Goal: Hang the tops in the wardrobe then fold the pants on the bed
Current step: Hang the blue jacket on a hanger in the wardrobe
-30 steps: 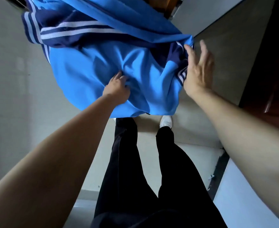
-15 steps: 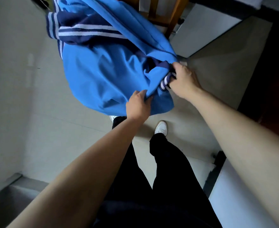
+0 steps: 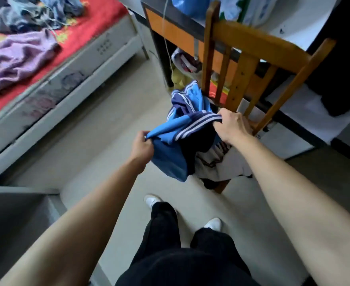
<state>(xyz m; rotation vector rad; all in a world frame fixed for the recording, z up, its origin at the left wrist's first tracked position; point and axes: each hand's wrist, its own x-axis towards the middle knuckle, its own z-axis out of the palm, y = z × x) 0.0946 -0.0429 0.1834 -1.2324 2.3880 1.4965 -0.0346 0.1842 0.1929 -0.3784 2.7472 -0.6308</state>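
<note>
Fingers of left hand (image 3: pixel 142 146) curled, pinching an edge of the blue top (image 3: pixel 168 159); right hand (image 3: pixel 231 126) clenched round its striped band. Held edge runs between them, rising left to right; the rest hangs below, against the chair (image 3: pixel 252 48) seat. Wardrobe not in view.

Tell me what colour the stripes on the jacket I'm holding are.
White, on a navy band of the blue jacket; head view.

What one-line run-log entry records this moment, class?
stage: top held, not hung | left grip: holds blue jacket | right grip: holds its striped edge | place: by wooden chair
</note>
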